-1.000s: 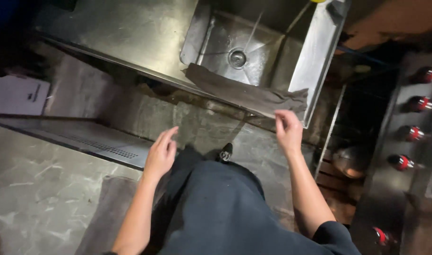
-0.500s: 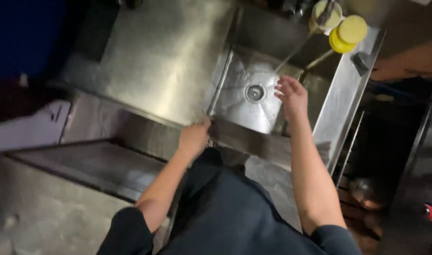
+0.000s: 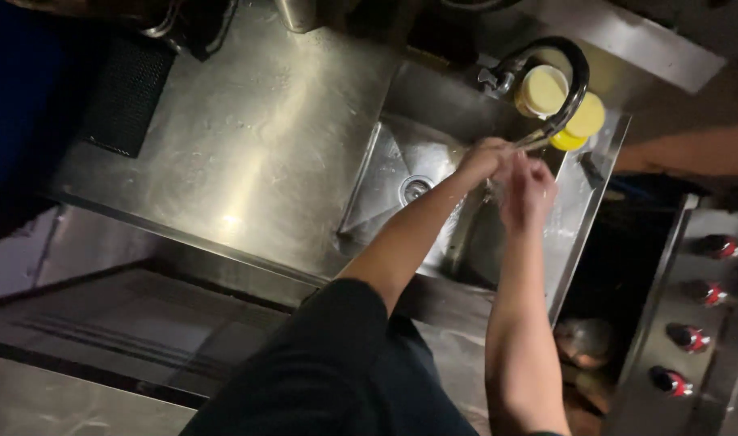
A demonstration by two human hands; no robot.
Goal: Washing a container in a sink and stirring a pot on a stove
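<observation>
- Left hand (image 3: 483, 159) and right hand (image 3: 528, 190) together over the sink (image 3: 385, 173), under the tip of the black tap (image 3: 564, 77).
- Fingers loosely curled, touching each other, holding nothing.
- Too blurry to tell if water is running.
- Round drain (image 3: 416, 189) down in the sink, just left of the hands.
- Yellow lid (image 3: 583, 121) and pale round lid (image 3: 542, 90) behind the tap, close together.
- Shiny metal counter (image 3: 240, 153) to the left.
- Stove knobs (image 3: 692, 339) with red marks far to the right.

Both hands, left hand (image 3: 483, 160) and right hand (image 3: 528, 190), meet over the stainless steel sink basin (image 3: 401, 173), under the curved black faucet (image 3: 564, 81); round yellow containers (image 3: 564, 109) sit behind it.
</observation>
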